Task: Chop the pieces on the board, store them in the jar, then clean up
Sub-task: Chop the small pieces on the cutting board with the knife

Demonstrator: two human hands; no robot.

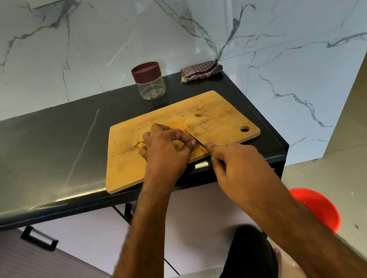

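Home kitchen: dark stone counter (41, 141), marble-look wall tiles (76, 48), cabinets w/ handles (39, 238) below, chopping board (218, 112).

A dark, glossy bench (41, 143) runs from the left to a corner at the right, backed by a white marble-patterned wall (98, 45) with grey veins. On the far right corner of the bench lies a crumpled striped cloth (200, 71), purple and white, against the wall. Below the bench, pale cabinet fronts (33, 270) carry a black handle (39, 238) at the near left. A red bucket (318, 208) stands on the floor (353, 176) at the right.
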